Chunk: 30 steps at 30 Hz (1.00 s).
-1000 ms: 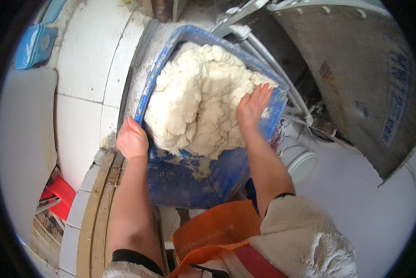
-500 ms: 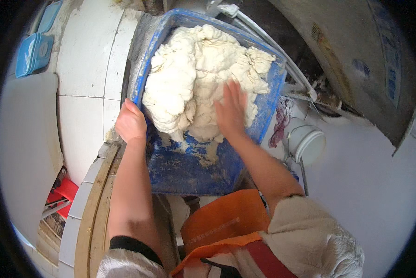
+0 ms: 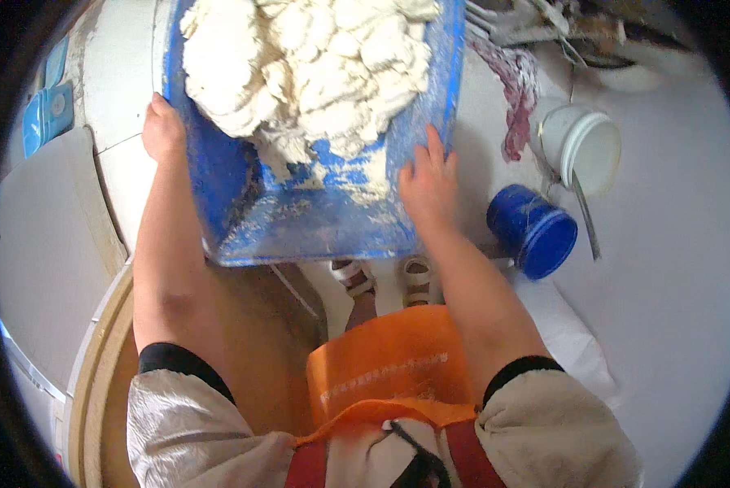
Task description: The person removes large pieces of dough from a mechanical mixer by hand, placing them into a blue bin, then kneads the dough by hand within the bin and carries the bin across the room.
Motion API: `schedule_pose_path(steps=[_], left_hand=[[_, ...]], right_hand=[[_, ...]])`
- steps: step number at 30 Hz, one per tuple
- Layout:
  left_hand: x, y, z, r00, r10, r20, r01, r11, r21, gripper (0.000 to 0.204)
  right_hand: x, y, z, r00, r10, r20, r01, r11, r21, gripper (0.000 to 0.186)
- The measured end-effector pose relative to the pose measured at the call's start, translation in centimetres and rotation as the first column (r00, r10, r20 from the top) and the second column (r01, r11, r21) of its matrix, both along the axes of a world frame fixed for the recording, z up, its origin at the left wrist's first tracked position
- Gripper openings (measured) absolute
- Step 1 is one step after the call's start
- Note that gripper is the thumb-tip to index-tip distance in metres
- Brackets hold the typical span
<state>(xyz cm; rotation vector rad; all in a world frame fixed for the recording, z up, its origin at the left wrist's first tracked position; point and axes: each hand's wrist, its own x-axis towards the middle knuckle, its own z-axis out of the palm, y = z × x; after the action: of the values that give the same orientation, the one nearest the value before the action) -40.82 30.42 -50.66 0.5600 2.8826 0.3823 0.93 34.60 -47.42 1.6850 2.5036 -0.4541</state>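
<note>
My left hand (image 3: 163, 132) grips the left rim of a big blue tub (image 3: 316, 236), its fingers partly hidden outside the wall. A lumpy mass of pale dough (image 3: 324, 65) fills the upper part of the tub; the near part shows blue plastic with smeared scraps. My right hand (image 3: 427, 183) rests against the tub's right wall, fingers apart and partly bent, holding none of the dough.
Right of the tub are a blue bucket (image 3: 511, 211), a white bucket (image 3: 556, 138) with a rod by it, and a pink-stained cloth (image 3: 518, 122). My shoes (image 3: 355, 278) show below. A tiled ledge (image 3: 117, 171) and blue containers (image 3: 48, 118) stand left.
The tub and dough have moved toward the top of the picture. My right hand has left the dough for the tub's right wall. The blue bucket has come into view.
</note>
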Motion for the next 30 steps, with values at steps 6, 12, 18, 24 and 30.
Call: schedule_pose_path(steps=[6,12,18,24,30], left_hand=[[11.4,-10.6,3.5,0.914,-0.378,-0.149,0.401,0.897,0.185,0.047],[20.7,-22.0,3.0,0.703,-0.704,0.102,0.710,0.688,-0.149,0.041],[20.5,-21.4,2.7,0.675,-0.735,0.056,0.729,0.655,-0.199,0.055],[21.4,-19.4,4.5,0.714,-0.644,0.274,0.700,0.654,-0.288,0.057],[23.4,-21.3,6.4,0.803,-0.516,0.298,0.588,0.769,-0.253,0.058]], right_hand=[[0.8,-1.0,-1.2,0.981,-0.015,-0.192,0.041,0.990,0.133,0.026],[1.6,-0.4,-1.3,0.956,-0.013,-0.292,0.012,1.000,-0.005,0.029],[0.2,-7.1,2.1,0.977,0.213,-0.005,-0.205,0.947,0.246,0.044],[3.7,-13.9,-0.6,0.920,0.231,-0.316,-0.303,0.931,-0.201,0.035],[3.2,-11.6,1.2,0.899,0.374,-0.226,-0.411,0.901,-0.143,0.022]])
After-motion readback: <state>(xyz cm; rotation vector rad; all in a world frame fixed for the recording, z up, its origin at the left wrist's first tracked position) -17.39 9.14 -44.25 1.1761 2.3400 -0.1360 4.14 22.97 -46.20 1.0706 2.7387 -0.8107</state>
